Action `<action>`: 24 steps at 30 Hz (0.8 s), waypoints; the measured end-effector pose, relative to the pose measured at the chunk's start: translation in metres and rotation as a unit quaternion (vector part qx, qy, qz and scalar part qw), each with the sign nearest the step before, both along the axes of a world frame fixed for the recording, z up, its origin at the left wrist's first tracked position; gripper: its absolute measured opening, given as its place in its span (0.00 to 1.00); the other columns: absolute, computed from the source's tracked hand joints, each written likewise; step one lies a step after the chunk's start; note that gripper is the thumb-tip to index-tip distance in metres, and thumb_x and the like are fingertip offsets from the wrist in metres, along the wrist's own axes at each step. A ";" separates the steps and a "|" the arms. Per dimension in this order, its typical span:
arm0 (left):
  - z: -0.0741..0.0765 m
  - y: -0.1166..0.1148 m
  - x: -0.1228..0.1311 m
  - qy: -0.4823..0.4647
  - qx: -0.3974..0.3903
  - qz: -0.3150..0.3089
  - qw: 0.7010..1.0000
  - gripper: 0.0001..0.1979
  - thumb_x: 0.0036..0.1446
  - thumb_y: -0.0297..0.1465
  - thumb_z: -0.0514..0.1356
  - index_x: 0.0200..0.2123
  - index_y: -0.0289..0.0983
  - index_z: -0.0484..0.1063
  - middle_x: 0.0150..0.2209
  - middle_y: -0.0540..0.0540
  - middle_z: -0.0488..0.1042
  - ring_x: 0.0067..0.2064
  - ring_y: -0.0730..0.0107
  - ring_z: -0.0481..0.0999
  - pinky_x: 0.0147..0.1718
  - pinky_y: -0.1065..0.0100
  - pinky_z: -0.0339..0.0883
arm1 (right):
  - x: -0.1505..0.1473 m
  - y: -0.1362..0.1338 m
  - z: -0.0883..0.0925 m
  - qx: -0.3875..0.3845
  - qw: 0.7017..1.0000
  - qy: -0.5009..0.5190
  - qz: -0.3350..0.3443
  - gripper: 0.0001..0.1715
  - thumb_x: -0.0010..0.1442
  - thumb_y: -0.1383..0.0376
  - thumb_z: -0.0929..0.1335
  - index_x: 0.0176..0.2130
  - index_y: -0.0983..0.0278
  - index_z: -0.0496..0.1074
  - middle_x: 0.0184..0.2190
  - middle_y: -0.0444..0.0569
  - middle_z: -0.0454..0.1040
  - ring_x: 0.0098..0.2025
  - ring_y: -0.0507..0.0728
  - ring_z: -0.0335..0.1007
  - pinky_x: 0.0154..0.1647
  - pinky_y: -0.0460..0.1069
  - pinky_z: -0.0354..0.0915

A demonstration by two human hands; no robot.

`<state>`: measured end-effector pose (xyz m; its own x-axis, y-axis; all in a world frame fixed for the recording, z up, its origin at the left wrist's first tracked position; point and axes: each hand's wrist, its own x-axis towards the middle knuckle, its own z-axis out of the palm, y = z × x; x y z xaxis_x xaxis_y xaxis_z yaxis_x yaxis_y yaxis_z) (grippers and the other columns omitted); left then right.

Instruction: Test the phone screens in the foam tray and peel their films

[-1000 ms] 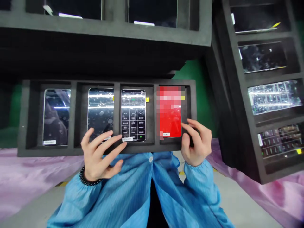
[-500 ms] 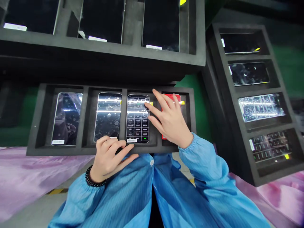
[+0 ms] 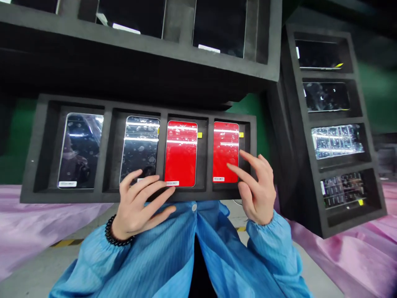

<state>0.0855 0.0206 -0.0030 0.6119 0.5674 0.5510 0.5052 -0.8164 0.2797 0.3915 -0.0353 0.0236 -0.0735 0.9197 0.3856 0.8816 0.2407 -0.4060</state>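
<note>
Four phones lie in separate compartments of a dark foam tray [image 3: 108,145] in front of me. The far left phone [image 3: 81,149] and the second phone [image 3: 140,145] have dark screens. Solid red fills the screens of the third phone [image 3: 181,153] and the rightmost phone [image 3: 226,149]. My left hand [image 3: 144,205], fingers apart and holding nothing, is over the tray's front edge by the second and third phones. My right hand [image 3: 257,186] is open at the rightmost phone, its index fingertip over the red screen; whether it touches is unclear.
Beyond the tray, a raised dark foam tray [image 3: 180,25] holds more dark-screened phones. Another foam tray [image 3: 344,163] stands on the right with phones in its compartments, some screens lit. Pink fabric [image 3: 350,248] shows at both sides.
The third phone's screen has changed from a grid menu to solid red. My right hand has moved right, from between the third and rightmost phones to the rightmost one. My left fingers have spread.
</note>
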 end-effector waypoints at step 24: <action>-0.009 -0.003 -0.021 0.103 -0.012 0.024 0.994 0.33 0.69 0.54 0.42 0.69 0.47 0.63 0.69 0.40 0.63 0.71 0.47 0.59 0.71 0.34 0.42 | -0.003 -0.017 -0.032 0.047 0.995 -0.073 0.057 0.23 0.74 0.59 0.58 0.55 0.58 0.77 0.60 0.56 0.73 0.54 0.61 0.72 0.66 0.63 0.58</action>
<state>0.0648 0.0176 -0.0123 0.6821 0.6104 0.4026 0.5919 -0.7842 0.1862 0.3888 -0.0518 -0.0086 -0.2373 0.8625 0.4471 0.8943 0.3737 -0.2462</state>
